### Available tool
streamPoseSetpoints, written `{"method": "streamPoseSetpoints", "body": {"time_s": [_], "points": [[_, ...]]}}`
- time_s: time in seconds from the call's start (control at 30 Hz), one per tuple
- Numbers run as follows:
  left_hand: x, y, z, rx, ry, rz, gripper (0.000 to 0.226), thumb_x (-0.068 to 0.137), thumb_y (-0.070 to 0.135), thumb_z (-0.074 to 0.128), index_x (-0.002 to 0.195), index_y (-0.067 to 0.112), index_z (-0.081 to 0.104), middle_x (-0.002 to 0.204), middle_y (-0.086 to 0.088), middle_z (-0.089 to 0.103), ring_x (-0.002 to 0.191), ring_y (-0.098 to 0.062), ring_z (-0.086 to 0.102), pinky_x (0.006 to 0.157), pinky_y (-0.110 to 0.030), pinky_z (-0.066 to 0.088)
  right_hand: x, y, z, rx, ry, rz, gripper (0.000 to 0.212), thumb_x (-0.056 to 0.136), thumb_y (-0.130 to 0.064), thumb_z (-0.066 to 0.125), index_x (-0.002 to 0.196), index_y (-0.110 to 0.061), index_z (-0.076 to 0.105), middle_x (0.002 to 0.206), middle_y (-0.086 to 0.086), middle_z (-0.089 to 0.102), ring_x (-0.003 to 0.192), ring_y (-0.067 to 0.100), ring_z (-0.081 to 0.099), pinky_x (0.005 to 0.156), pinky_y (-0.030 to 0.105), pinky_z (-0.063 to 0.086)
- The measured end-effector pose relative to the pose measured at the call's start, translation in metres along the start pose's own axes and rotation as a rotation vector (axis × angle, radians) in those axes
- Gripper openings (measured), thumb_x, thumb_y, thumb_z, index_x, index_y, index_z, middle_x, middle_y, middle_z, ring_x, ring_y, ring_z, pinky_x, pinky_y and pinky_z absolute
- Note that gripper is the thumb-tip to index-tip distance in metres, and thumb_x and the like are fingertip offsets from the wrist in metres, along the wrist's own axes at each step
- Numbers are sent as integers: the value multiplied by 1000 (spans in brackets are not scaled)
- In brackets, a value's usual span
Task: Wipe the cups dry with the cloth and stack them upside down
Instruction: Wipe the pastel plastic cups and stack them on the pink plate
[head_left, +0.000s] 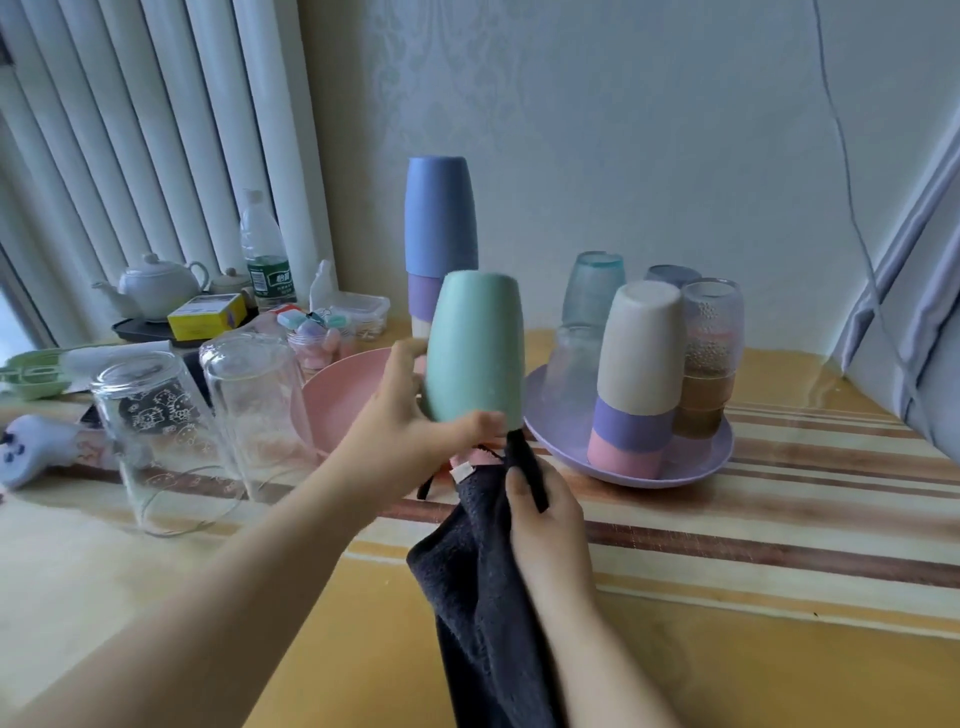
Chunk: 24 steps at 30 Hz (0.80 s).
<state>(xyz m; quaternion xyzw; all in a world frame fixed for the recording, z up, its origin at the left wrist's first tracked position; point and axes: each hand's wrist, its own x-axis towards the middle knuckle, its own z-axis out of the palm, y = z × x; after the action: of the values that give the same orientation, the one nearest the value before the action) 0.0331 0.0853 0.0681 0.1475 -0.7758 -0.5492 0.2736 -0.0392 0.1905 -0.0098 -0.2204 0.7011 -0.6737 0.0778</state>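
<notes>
My left hand (410, 415) grips a mint green cup (475, 348), held upside down above the table. Just below it, my right hand (545, 512) holds a dark cloth (483, 587), and a twisted end of the cloth reaches up into the cup's mouth. Behind stands a tall stack of upturned cups with a blue cup (440, 213) on top. On the purple plate (701, 462) stands a second stack, beige over purple over pink (636, 374), with several upturned glasses around it.
Two clear glasses (202, 431) stand upside down at the left, in front of a pink bowl (337, 395). Further back are a white teapot (156, 286), a water bottle (265, 254) and small boxes. A curtain hangs at the right edge.
</notes>
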Motion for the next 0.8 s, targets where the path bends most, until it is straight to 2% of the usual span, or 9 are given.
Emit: {"method": "streamPoseSetpoints", "body": {"time_s": [0.1,0.17,0.23,0.3,0.4,0.5,0.6,0.73,0.8], "points": [[-25,-31,-8,-94,32,-75,71,50,42,81,114,33,51,102,-9,68,81,-16,72,65,-35,61,-4,-6,-1,48,25,8,21,97,-18,45,113,-27,55,103,-20,57,101,2,52,72,-6,34],[-34,-47,-9,-65,96,-83,74,47,51,76,114,29,55,98,-1,70,79,-9,71,66,-25,57,-8,-12,-3,31,67,-27,29,98,-24,42,124,-21,54,112,-15,55,106,0,49,72,-9,30],[-39,-57,-7,6,144,-90,76,45,57,75,114,32,54,95,5,71,77,-6,70,73,-24,56,-12,-20,-4,54,104,-97,33,97,-28,40,128,-22,50,119,-15,51,104,-11,46,76,-11,26],[-43,-60,-2,59,155,-73,72,46,55,77,110,37,51,90,11,71,71,2,67,69,-16,52,-19,-26,-1,109,59,-183,33,97,-39,36,128,-32,44,129,-23,47,108,-25,41,86,-9,25],[-50,-56,5,144,78,46,58,49,55,70,102,43,49,91,30,67,79,12,62,62,-6,42,-30,-23,13,36,-80,-238,46,88,-52,34,133,-47,21,144,-32,21,129,-24,17,99,-4,15],[-56,-53,8,174,4,120,53,58,40,72,105,47,48,99,39,60,83,10,60,63,-5,42,-31,-20,17,-22,-44,-168,49,91,-56,32,128,-56,-1,144,-35,2,128,-27,7,96,-8,10],[-60,-52,9,101,-80,110,59,56,46,74,112,44,52,97,30,67,85,4,64,68,-13,49,-25,-26,6,75,30,-104,51,88,-52,33,134,-48,10,145,-32,14,125,-28,15,93,-10,16],[-61,-56,7,-64,-237,46,68,62,44,80,124,34,54,114,14,70,108,-8,65,93,-38,52,-16,-35,-10,133,97,-105,41,96,-33,29,136,-27,34,129,-30,37,99,-39,32,82,-11,24],[-59,-57,4,-153,-289,-7,66,62,39,81,123,29,57,113,5,72,107,-15,67,93,-41,53,-15,-37,-15,172,99,-67,31,98,-27,30,127,-28,41,125,-30,42,103,-32,39,89,-6,28]]}}
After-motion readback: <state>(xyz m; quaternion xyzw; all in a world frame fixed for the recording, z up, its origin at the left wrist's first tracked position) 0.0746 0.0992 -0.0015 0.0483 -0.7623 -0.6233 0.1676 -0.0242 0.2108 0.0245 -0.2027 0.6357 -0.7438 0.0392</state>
